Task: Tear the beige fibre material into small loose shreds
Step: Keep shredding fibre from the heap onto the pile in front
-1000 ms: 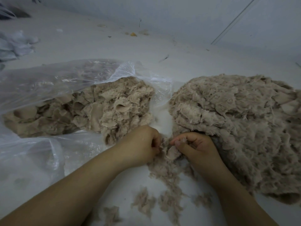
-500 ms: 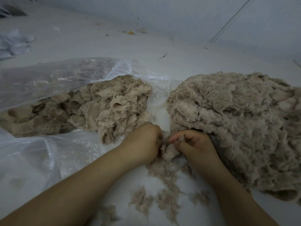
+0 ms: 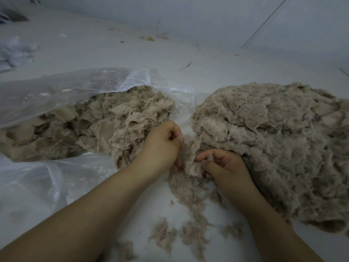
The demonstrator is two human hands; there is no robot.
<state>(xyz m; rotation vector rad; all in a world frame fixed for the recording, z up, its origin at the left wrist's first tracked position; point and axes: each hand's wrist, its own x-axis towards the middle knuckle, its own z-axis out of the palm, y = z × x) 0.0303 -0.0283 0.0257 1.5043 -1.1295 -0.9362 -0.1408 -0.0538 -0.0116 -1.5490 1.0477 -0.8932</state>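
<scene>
Fibre clump (image 3: 191, 163) sits pinched between our left hand (image 3: 162, 148) and right hand (image 3: 225, 167), mid-tear; next we pull apart.

The beige fibre material (image 3: 273, 133) looks matt, fuzzy and rough, a woolly heap with frayed strands, and the loose shreds (image 3: 190, 201) are the same soft, dull fluff. The bag (image 3: 56, 87) is thin clear plastic, glossy and crinkled, and the clumps (image 3: 105, 125) at its mouth look flatter and smoother. The pale surface (image 3: 113, 50) looks smooth and matt.
</scene>
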